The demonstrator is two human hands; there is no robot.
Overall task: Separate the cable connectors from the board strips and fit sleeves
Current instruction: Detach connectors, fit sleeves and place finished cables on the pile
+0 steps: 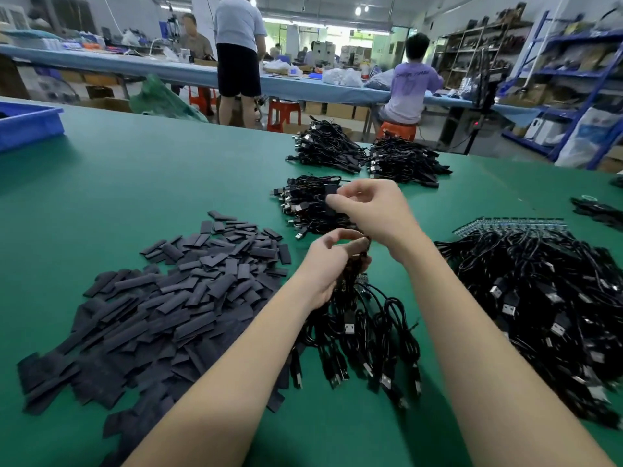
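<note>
- The green work table (168,170) carries the whole job: a broad heap of flat black sleeves (161,311) lies to the left, a big tangle of USB cables still on their board strips (546,318) to the right, and three stacks of finished cables (364,160) sit further back.
- The step in hand looks like the sleeving of one separated connector: the left hand (323,267) grips a bunch of cables (364,328) by their upper ends, with the USB plugs hanging down towards the table.
- The right hand (367,210) is held just above it, over the nearest finished stack, thumb and fingertips pinching a small dark piece; whether that is a sleeve or a connector end I cannot tell.
- A strip of small boards (509,224) shows at the far edge of the right-hand tangle, so much of the batch appears not yet separated.
- The next move probably calls for lining the flat sleeve's mouth up with the little board and sliding it on straight, then laying the cable on the stack.
- The sleeves look limp and flattened, so the mouth likely needs squeezing apart first.
</note>
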